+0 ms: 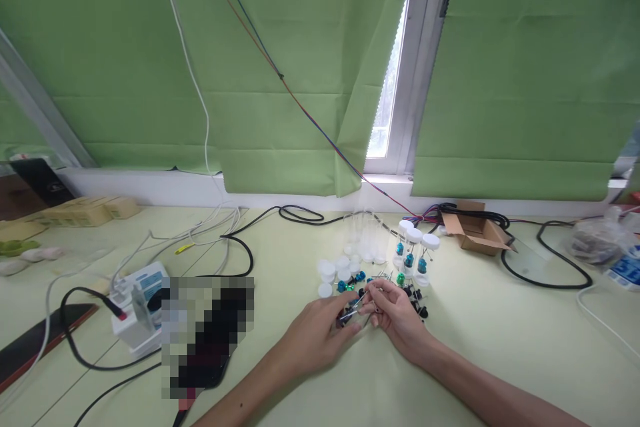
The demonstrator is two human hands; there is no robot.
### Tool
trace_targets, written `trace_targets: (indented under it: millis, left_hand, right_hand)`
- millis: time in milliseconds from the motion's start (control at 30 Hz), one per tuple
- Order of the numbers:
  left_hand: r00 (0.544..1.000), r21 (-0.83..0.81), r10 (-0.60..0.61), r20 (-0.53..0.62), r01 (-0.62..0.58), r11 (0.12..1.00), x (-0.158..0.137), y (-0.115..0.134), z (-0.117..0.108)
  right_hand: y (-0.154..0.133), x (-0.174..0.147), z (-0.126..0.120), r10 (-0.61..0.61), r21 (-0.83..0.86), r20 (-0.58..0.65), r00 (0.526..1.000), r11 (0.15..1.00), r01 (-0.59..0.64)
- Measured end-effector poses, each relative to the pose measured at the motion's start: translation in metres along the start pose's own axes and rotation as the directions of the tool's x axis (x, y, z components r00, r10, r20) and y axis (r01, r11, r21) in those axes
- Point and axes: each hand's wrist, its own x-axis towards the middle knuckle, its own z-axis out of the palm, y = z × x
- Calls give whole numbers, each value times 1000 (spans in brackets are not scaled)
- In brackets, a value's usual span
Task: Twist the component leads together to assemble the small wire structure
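My left hand is closed, with thumb and fingers around a small dark part with thin metal prongs. Right beside it, the fingers of my right hand pinch a thin metal piece at those prongs; its exact kind is too small to make out. Just beyond my hands lie several small blue parts, a green one and black ones. White round caps are grouped to the left. Behind them stand clear tubes. Three white-capped tubes hold blue parts.
An opened cardboard box sits at the back right near coiled black cable. To the left are a white power strip with plugs and a pixelated dark device. Green blinds hang behind the table.
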Motion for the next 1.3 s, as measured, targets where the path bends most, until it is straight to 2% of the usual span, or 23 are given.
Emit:
trace_targets:
  millis: [200, 500, 867, 1300]
  left_hand:
    - [1000, -10, -6, -4, 6, 1000, 0, 1, 1]
    - [1000, 17, -3, 13, 2, 1000, 0, 0, 1]
    - [999, -21, 0, 45, 1, 1000, 0, 3, 1]
    - [999, 43, 10, 45, -12, 999, -1, 1, 2]
  right_hand:
    - [-2, -2, 0, 8, -15, -9, 1000, 1000, -8]
    - [3, -2, 1, -80, -140, 32, 996, 987, 84]
    - [1, -12, 11, -176, -420, 47, 983, 890, 179]
    - [6, -13, 10, -211, -510, 41, 977, 836, 202]
